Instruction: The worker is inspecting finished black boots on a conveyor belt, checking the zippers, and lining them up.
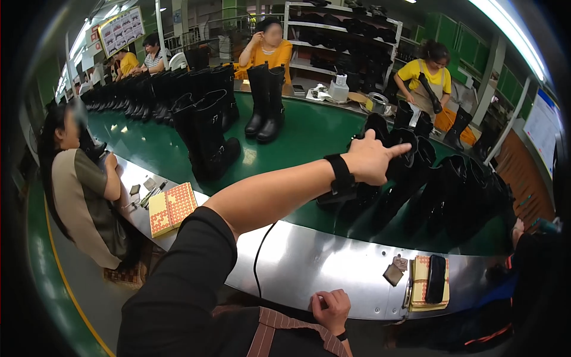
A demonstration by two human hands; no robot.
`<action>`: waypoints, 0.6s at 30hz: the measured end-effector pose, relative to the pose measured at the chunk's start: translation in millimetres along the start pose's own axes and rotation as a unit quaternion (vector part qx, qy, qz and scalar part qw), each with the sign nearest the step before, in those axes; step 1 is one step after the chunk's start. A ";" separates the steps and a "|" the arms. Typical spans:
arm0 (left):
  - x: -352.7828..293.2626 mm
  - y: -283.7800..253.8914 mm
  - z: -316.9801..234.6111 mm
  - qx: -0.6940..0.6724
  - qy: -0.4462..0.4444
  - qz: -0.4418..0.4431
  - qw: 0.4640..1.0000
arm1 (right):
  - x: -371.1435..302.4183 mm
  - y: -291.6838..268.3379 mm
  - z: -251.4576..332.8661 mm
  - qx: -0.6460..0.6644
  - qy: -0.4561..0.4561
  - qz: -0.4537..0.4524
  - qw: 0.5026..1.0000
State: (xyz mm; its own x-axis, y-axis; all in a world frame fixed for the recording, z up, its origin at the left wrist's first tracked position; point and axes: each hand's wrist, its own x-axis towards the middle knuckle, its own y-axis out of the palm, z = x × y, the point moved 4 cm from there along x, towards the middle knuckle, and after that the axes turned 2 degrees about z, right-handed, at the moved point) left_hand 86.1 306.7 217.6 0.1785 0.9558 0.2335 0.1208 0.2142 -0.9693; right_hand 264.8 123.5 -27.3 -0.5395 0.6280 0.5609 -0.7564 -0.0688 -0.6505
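Observation:
My left arm, in a black sleeve, stretches across the table to the right. My left hand (376, 158) hangs over a group of black boots (410, 178), its index finger out straight and the other fingers partly curled. Nothing shows in it, and whether it touches a boot I cannot tell. A black band circles that wrist. My right hand (331, 309) is low in front of me at the near metal edge (303, 262), its fingers curled in with nothing visible in them. Further left stand a tall pair of black boots (205, 140) and another upright pair (266, 104).
The green table surface (297, 154) carries a long row of boots (137, 95) at far left. Card stacks (172, 208) lie left, and a phone (436, 279) on another stack right. A black cable (257, 262) crosses the metal edge. Several co-workers (80, 196) sit or stand around.

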 end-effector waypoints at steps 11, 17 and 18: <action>0.4 6.6 2.6 -0.049 -0.010 -0.027 0.998 | -2.7 3.8 -5.0 0.013 0.019 0.019 1.000; -1.2 8.5 23.5 -0.073 -0.059 -0.104 0.990 | -0.6 3.5 0.0 0.006 0.029 0.015 0.999; -1.3 9.7 25.8 -0.071 -0.066 -0.113 0.989 | -0.6 3.8 0.6 0.006 0.029 0.016 0.999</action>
State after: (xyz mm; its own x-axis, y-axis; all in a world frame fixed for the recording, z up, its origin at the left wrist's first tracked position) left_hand 61.8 312.7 205.9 0.0036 0.9065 0.4222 0.2813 0.4042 -0.8703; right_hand 262.0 122.5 -29.8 -0.5410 0.6698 0.5086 -0.7433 -0.0980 -0.6617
